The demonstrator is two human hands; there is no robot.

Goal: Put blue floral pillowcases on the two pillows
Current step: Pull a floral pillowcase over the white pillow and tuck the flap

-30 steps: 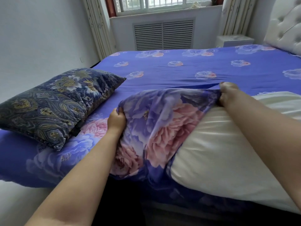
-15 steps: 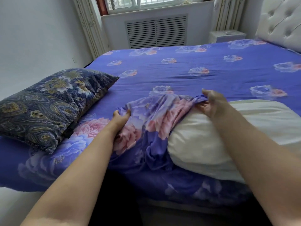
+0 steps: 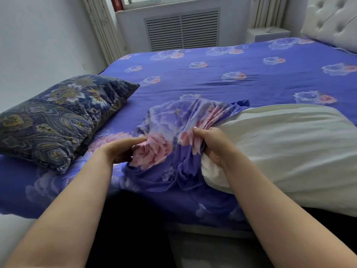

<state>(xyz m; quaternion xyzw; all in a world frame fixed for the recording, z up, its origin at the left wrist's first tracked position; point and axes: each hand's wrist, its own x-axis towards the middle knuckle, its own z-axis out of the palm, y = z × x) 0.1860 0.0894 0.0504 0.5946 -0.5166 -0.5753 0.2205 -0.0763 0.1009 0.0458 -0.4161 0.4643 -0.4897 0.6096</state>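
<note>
A blue floral pillowcase (image 3: 173, 132) with pink roses lies bunched at the left end of a bare cream pillow (image 3: 280, 151) on the bed. My right hand (image 3: 214, 144) grips a gathered fold of the pillowcase right at the pillow's near left corner. My left hand (image 3: 123, 149) holds the pillowcase's left edge, fingers curled into the cloth. A second pillow (image 3: 58, 117) in a dark navy paisley cover lies at the left of the bed, apart from both hands.
The bed (image 3: 212, 78) wears a blue floral sheet. A white tufted headboard (image 3: 332, 22) stands at the right, a white nightstand (image 3: 268, 33) beside it. A louvred radiator cover (image 3: 182, 30) sits under the window. A white wall (image 3: 38, 45) runs along the left.
The pillowcase has dropped from a stretched-open spread into a bunched heap. My right hand moved from the pillow's far corner to its near left corner. My left hand shifted slightly right.
</note>
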